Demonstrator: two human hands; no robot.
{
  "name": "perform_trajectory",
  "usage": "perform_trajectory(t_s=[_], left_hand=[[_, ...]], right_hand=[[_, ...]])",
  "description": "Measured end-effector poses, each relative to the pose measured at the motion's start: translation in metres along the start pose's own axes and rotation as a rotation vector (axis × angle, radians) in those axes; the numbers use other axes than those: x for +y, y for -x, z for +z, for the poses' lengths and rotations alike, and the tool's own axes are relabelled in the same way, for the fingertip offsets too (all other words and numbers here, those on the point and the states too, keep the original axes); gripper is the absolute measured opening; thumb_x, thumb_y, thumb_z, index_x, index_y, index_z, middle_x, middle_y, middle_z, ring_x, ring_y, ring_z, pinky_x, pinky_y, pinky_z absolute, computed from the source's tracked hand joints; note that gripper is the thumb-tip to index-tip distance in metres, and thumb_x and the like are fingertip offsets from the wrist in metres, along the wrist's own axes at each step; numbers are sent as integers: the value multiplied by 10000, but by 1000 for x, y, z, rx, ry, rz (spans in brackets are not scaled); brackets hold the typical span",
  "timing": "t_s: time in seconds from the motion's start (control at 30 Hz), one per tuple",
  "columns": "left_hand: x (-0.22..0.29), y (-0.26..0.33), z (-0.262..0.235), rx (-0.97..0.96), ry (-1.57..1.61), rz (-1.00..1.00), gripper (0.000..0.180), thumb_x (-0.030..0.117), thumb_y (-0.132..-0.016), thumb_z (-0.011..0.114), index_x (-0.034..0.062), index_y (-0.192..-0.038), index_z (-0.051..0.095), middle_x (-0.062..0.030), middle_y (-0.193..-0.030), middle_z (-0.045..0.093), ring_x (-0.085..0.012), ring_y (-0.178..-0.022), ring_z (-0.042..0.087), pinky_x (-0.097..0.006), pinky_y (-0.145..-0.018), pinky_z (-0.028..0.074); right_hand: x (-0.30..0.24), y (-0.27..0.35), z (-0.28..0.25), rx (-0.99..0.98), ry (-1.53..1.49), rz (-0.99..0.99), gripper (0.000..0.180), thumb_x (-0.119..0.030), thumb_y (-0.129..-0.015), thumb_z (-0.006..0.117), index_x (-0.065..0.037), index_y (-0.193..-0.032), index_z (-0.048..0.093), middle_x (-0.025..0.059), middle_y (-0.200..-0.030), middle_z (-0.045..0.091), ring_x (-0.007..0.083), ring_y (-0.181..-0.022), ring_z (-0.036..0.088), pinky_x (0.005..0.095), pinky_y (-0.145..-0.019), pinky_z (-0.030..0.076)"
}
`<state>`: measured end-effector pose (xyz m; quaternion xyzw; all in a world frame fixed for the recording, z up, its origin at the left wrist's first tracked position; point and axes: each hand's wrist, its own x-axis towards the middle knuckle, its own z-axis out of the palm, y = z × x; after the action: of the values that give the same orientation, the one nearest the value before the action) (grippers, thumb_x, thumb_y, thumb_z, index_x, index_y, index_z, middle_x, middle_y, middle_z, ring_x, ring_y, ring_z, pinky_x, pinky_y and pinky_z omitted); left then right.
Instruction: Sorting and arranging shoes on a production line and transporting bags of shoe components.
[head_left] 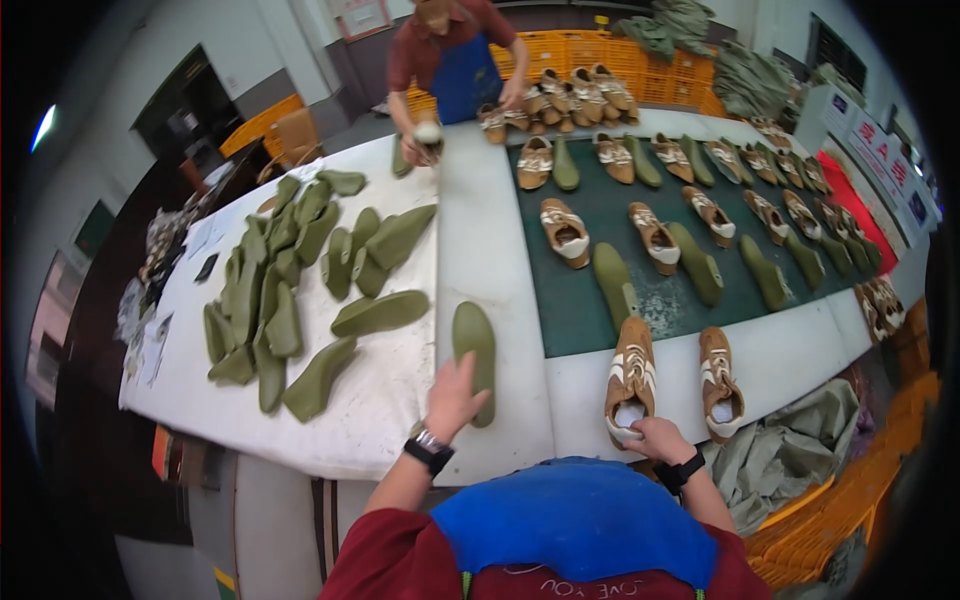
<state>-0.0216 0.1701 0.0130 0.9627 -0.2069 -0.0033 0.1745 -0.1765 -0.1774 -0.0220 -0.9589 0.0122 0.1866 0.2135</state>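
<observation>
Worktop (pixel 490 240), pale and broad, is the largest thing I see from my remote seat, with a dark green mat (pixel 565 315) over its right part carrying rows of brown shoes and green lasts. Next in size comes a loose heap of green lasts (pixel 285 322) on the left; some lie across others, so a knock from an arm could set a few sliding. Beyond the far edge I have a co-worker (pixel 440 75) in a blue apron, holding a shoe. Closer in, a brown shoe with white stripes (pixel 632 375) sits at the near edge of the mat, toe away from me, and a second shoe (pixel 716 375) lies just to its right. A single green last (pixel 473 335) lies lengthwise between the heap and the mat. My right hand (pixel 660 440) pinches the first shoe's heel; a hold that far back could let the toe swing into its neighbour, or crease the collar. My left hand (pixel 457 402) is over the single last, fingers loosely extended, not wrapped round it; I cannot tell how firmly it touches, and a light, off-centre push could roll that smooth, rounded form.
</observation>
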Motion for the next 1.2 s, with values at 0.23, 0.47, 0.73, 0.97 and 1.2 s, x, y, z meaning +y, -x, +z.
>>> perform_trajectory(t_s=[0.23, 0.47, 0.73, 0.97, 1.2], left_hand=[[-16, -14, 39, -160, 145, -316, 799, 354, -742, 549, -22, -1342, 179, -251, -810, 626, -411, -755, 607, -469, -672, 478], [2, -74, 52, -109, 133, -353, 766, 304, -721, 580, -36, -1322, 249, -263, -916, 608, -401, -872, 588, -469, -728, 471], [177, -47, -20, 233, 399, 637, 670, 176, -653, 701, 18, -1237, 414, -235, -1161, 447, -388, -1092, 438, -426, -878, 420], [161, -65, -17, 391, 617, 562, 134, -18, -729, 534, -24, -835, 615, -130, -810, 627, -270, -653, 604, -312, -596, 489], [137, -49, -17, -118, 664, 412, 494, 141, -792, 657, 28, -1225, 445, -123, -1037, 566, -192, -879, 580, -305, -762, 483]], right_hand=[[67, 16, -70, 700, -84, 304, 365, -295, -676, 690, -87, -967, 617, 146, -856, 608, 339, -820, 580, 417, -736, 474], [181, 34, -12, 683, -199, 792, 154, -144, -756, 540, -69, -876, 600, 207, -846, 627, 392, -843, 587, 469, -727, 458], [-35, -21, -88, 925, -229, 125, 189, -69, -667, 533, -50, -853, 507, 196, -793, 561, 397, -776, 542, 472, -687, 439], [-77, -12, -95, 933, -568, -88, 162, 0, -698, 539, -30, -857, 532, 129, -612, 540, 262, -535, 544, 342, -513, 422], [-20, 13, -97, 1059, -577, -3, 245, 34, -689, 494, -42, -911, 564, 67, -559, 485, 115, -518, 485, 272, -493, 400]])
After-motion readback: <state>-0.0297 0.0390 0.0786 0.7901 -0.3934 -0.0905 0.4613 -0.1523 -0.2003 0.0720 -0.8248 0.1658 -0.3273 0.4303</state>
